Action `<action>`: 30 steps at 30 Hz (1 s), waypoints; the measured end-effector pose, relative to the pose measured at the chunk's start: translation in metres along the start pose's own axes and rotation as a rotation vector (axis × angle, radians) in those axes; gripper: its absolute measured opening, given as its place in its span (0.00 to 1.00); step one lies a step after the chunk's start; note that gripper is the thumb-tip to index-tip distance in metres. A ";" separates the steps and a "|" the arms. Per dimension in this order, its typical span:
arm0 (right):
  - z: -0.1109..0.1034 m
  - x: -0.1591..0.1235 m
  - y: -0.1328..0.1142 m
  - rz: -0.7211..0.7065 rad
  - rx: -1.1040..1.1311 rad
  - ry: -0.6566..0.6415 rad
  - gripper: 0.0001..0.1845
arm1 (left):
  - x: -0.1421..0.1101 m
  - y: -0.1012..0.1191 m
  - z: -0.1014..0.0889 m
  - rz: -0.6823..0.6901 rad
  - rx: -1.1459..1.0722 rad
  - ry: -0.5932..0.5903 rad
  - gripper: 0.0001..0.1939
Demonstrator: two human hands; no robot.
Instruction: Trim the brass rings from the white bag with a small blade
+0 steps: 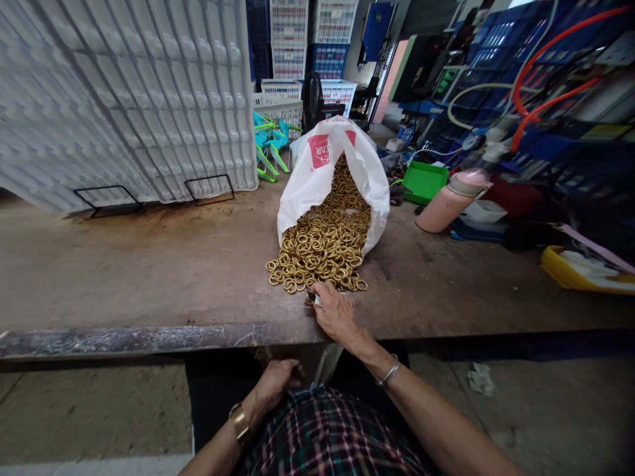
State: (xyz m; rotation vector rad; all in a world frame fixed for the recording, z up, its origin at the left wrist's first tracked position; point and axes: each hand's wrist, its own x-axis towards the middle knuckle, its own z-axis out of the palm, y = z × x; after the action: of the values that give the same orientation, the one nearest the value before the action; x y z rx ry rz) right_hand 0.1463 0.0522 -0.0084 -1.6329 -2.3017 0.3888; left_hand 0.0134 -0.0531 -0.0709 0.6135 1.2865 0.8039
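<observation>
— What is that heap in the middle of the worktop (149, 264)?

— A pile of small brass-coloured rings (320, 248), all alike, round and shiny, tangled loosely over one another. They spill out of the mouth of a white plastic bag (317, 172) with a red printed patch, which lies on its side; the rings fan out from the opening toward the near edge of the worktop, and more fill the bag further in.

— Where is the right hand?

— The right hand (335, 311) reaches forward across the near edge, palm down, wrist bent slightly, with a metal bangle on the wrist. Its fingertips (317, 297) sit at the front rim of the pile, and the grip is pinched shut on a ring at the heap's edge; something small and pale shows between the fingers too, but it is too small to make out.

— And the left?

— The left hand (275, 383) is low, below the worktop's edge, resting at the lap on plaid cloth (322, 430). The fingers curl inward around the cloth's edge; whether that grip truly holds anything I cannot tell. A gold watch band sits on that wrist.

— Anything just beside the bag?

— A pink bottle (449, 201) lies tilted to the right, near a green tray (424, 182). A white ribbed panel (124, 99) leans at the back left.
</observation>
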 end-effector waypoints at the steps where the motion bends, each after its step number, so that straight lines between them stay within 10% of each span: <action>1: 0.000 -0.001 0.001 -0.023 0.025 0.006 0.12 | -0.009 0.006 0.002 -0.015 0.011 -0.030 0.18; 4: 0.002 -0.004 0.005 -0.088 0.118 0.032 0.12 | -0.035 0.033 0.008 0.083 0.065 -0.105 0.18; 10: 0.001 -0.014 0.002 -0.263 0.361 0.059 0.06 | -0.039 0.079 0.016 0.275 0.017 0.210 0.20; 30: -0.002 -0.016 -0.022 0.002 0.710 -0.222 0.14 | -0.025 0.073 0.016 0.343 0.050 0.210 0.15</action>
State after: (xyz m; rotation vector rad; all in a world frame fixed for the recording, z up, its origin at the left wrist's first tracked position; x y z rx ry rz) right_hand 0.1328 0.0302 0.0008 -1.2661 -1.9458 1.2674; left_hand 0.0144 -0.0295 0.0043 0.8207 1.4146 1.1448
